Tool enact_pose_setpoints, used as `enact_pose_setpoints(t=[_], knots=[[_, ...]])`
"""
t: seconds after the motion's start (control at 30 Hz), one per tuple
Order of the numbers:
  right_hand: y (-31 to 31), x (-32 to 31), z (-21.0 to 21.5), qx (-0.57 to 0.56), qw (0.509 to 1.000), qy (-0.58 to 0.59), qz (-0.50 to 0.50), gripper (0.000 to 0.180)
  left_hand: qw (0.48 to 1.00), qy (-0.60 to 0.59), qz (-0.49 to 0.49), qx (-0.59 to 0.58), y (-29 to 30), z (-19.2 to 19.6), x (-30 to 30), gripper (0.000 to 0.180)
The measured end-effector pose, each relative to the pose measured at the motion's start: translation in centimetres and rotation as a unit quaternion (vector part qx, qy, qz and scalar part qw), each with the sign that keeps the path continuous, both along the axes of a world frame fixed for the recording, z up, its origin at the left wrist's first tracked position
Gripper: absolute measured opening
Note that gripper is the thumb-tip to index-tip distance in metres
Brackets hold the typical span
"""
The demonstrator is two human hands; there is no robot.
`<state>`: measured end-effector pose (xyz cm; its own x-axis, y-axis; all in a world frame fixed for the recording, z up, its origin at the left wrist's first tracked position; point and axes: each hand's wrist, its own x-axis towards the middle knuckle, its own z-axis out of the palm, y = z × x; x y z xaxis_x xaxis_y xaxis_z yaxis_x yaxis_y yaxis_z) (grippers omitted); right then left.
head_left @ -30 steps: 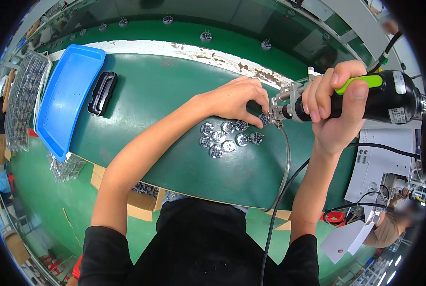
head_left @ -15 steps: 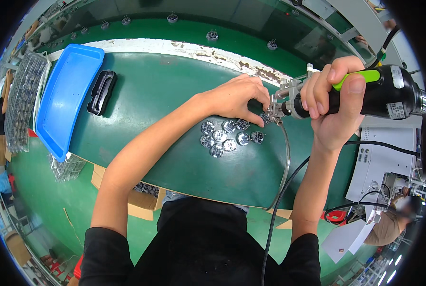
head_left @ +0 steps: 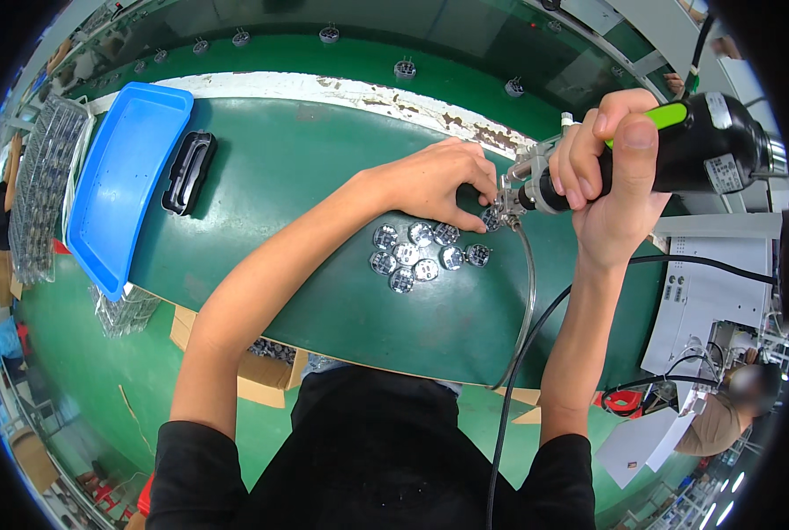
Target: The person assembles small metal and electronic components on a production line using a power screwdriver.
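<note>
My right hand [head_left: 611,172] is wrapped round a black electric screwdriver [head_left: 699,146] with a lime-green lever. The tool tilts down to the left, and its metal nose with a clear hose meets a small round part [head_left: 491,218]. Thumb and fingers of my left hand [head_left: 438,184] pinch that same part against the green table [head_left: 341,305]; my fingers and the nose partly cover it. Just nearer to me lies a loose cluster of similar round silver-and-black parts [head_left: 406,253].
A blue tray [head_left: 94,203] and a black open case [head_left: 188,174] lie at the left. Beyond the white ledge, more round parts [head_left: 404,69] stand on a green belt. A grey machine [head_left: 712,291] is at the right, and a black cable crosses my right forearm. A person sits at far right.
The screwdriver has swung slightly lower and left with my right hand. My left hand stays nearly still on the part. The parts on the belt have shifted slightly right.
</note>
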<state>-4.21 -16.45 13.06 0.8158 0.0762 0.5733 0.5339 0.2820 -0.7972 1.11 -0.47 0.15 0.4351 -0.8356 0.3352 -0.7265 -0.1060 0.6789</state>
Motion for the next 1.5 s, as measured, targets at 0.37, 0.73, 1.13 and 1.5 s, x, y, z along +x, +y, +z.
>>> enact_pose_setpoints(t=[0.37, 0.73, 1.13, 1.5], knots=[[0.8, -0.7, 1.0, -0.105, 0.992, 0.022, -0.059, 0.032, 0.999, -0.029, 0.013, -0.035, -0.2, -0.4, -0.1, 0.028], [-2.2, -2.9, 2.5, -0.09, 0.994, -0.013, 0.064, 0.045, 1.0, -0.003, 0.005, -0.016, -0.3, -0.3, 0.0, 0.028], [-2.2, -2.5, 0.8, -0.097, 0.994, -0.018, 0.037, 0.044, 1.0, -0.007, 0.011, -0.018, -0.2, -0.3, -0.1, 0.026], [-2.6, -2.6, 1.3, -0.066, 0.996, -0.008, 0.054, 0.045, 0.999, 0.009, 0.025, -0.018, -0.1, 0.3, -0.3, 0.03]])
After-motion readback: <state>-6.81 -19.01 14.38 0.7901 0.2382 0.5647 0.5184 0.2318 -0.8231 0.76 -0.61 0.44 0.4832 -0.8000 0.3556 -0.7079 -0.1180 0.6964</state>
